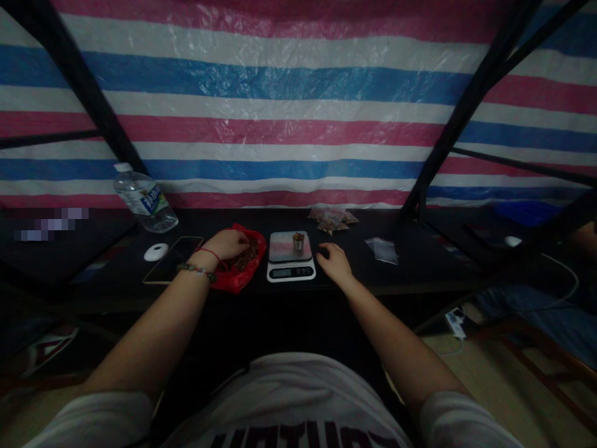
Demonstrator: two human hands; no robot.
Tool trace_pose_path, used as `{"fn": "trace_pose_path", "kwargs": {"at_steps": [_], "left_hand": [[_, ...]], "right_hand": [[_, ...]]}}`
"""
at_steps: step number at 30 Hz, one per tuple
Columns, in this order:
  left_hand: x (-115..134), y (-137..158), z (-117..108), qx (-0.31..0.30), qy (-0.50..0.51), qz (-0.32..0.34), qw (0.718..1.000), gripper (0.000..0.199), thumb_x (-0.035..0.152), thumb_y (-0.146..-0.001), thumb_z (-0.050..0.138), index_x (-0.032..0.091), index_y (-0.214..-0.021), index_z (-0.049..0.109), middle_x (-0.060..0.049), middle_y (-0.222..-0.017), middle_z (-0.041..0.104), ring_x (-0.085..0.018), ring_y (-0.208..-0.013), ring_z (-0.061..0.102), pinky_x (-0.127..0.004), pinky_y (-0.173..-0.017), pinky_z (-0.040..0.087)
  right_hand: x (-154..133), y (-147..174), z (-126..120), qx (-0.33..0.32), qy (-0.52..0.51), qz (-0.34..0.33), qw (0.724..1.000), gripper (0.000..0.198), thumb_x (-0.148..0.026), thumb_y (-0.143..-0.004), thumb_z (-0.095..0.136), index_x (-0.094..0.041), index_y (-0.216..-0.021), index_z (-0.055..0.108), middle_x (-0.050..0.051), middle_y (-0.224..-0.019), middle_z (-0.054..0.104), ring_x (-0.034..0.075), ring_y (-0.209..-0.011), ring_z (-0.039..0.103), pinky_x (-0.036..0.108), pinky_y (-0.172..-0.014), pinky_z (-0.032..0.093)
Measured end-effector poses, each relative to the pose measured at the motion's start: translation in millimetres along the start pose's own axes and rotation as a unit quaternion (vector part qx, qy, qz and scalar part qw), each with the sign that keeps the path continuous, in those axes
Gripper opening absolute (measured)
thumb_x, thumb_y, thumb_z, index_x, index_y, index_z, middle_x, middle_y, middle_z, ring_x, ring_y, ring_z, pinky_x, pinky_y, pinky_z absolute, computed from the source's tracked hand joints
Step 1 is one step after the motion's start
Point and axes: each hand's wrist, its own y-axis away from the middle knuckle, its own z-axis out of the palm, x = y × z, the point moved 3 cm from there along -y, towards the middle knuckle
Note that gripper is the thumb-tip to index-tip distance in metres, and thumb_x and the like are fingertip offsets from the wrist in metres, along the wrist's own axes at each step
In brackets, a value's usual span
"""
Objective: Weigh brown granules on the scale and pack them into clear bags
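My left hand [231, 244] reaches over an open red plastic bag [240, 280] that holds small dark reddish-brown dried pieces [250, 254]. Its fingers are bent together at the contents, and whatever is between the fingertips is hidden. To the right of the bag sits a white digital kitchen scale [291, 272]; its display is too dim to read. On the weighing plate stands a small metal cup [298, 244], filled to the top with brownish pieces. My right hand [334, 261] rests on the table just right of the scale, fingers loosely curved and apart, holding nothing.
Several small filled clear bags [332, 219] lie behind the scale, and flat clear zip bags [385, 250] lie to the right. On the left are a phone [173, 260], a white rounded object [155, 251] and a large plastic bottle [147, 202]. Dark metal posts [448, 143] flank the table.
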Motion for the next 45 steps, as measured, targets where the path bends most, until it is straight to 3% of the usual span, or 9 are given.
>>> {"fn": "trace_pose_path", "kwargs": {"at_steps": [4,9,16,23,27,34,38,41,45], "left_hand": [[-17.8,8.9,19.7,0.026,-0.030,-0.072,0.997,0.043,0.046,-0.080,0.046,0.016,-0.102,0.068,-0.013,-0.102,0.069,-0.025,-0.091,0.064,-0.028,-0.080,0.046],[-19.6,14.9,40.6,0.038,-0.003,-0.075,0.996,0.051,0.052,-0.078,0.050,0.018,-0.113,0.064,-0.015,-0.109,0.066,-0.027,-0.095,0.062,-0.033,-0.083,0.045],[-17.2,16.6,41.5,0.072,0.028,-0.033,0.996,0.033,0.030,-0.081,0.051,0.016,-0.104,0.069,-0.012,-0.105,0.067,-0.026,-0.098,0.061,-0.031,-0.088,0.043],[-21.1,13.6,38.0,0.080,0.057,-0.022,0.995,0.032,0.026,-0.079,0.052,0.017,-0.104,0.070,-0.009,-0.106,0.069,-0.022,-0.097,0.062,-0.029,-0.090,0.043],[-23.4,14.8,32.3,0.071,0.088,-0.023,0.993,0.032,0.029,-0.080,0.052,0.018,-0.104,0.070,-0.007,-0.108,0.069,-0.022,-0.097,0.063,-0.028,-0.089,0.044],[-16.4,9.0,29.7,0.054,0.102,0.032,0.993,0.038,0.036,-0.081,0.050,0.021,-0.113,0.066,-0.006,-0.116,0.066,-0.022,-0.106,0.058,-0.029,-0.095,0.040],[-8.5,3.1,43.2,0.089,0.047,-0.011,0.995,0.058,0.055,-0.081,0.047,0.020,-0.127,0.055,-0.013,-0.127,0.055,-0.030,-0.112,0.052,-0.040,-0.097,0.038],[-4.3,0.5,54.8,0.076,0.020,-0.057,0.995,0.065,0.064,-0.081,0.040,0.025,-0.133,0.047,-0.014,-0.133,0.048,-0.035,-0.115,0.048,-0.046,-0.093,0.039],[0.7,-0.4,54.9,0.110,-0.014,-0.038,0.993,0.057,0.060,-0.086,0.034,0.023,-0.122,0.058,-0.014,-0.120,0.056,-0.032,-0.107,0.052,-0.043,-0.089,0.040]], "right_hand": [[0.2,0.4,-1.2,0.001,0.002,0.000,1.000,0.032,-0.029,-0.078,0.053,-0.019,-0.107,0.063,0.008,-0.112,0.062,0.023,-0.110,0.054,0.038,-0.098,0.040],[1.0,0.2,-2.1,0.004,0.005,-0.004,1.000,0.032,-0.030,-0.078,0.053,-0.019,-0.107,0.063,0.008,-0.112,0.062,0.023,-0.109,0.055,0.038,-0.097,0.041],[0.4,-0.3,-2.3,0.001,0.006,-0.005,1.000,0.032,-0.030,-0.078,0.053,-0.018,-0.106,0.063,0.008,-0.111,0.063,0.023,-0.109,0.055,0.037,-0.098,0.040],[2.1,-0.5,-1.7,0.000,0.003,-0.010,1.000,0.032,-0.031,-0.078,0.053,-0.018,-0.106,0.063,0.009,-0.111,0.063,0.023,-0.108,0.056,0.038,-0.097,0.041],[2.6,-0.7,-0.5,-0.003,0.000,-0.016,1.000,0.032,-0.031,-0.079,0.053,-0.017,-0.106,0.063,0.009,-0.111,0.064,0.023,-0.108,0.056,0.038,-0.097,0.041],[1.4,-0.7,-1.2,-0.014,0.004,-0.004,1.000,0.032,-0.031,-0.079,0.053,-0.018,-0.107,0.063,0.008,-0.113,0.063,0.022,-0.110,0.055,0.038,-0.098,0.041],[0.1,-0.5,-1.1,-0.017,0.008,0.000,1.000,0.033,-0.031,-0.079,0.053,-0.019,-0.107,0.062,0.008,-0.114,0.063,0.022,-0.110,0.055,0.038,-0.098,0.041],[-0.1,-0.4,-0.3,-0.016,0.012,0.001,1.000,0.033,-0.031,-0.079,0.053,-0.018,-0.108,0.062,0.008,-0.114,0.062,0.022,-0.111,0.054,0.038,-0.098,0.040],[0.3,-0.7,0.4,-0.022,0.017,0.000,1.000,0.033,-0.031,-0.079,0.053,-0.019,-0.109,0.062,0.008,-0.114,0.063,0.022,-0.111,0.055,0.038,-0.098,0.040]]}}
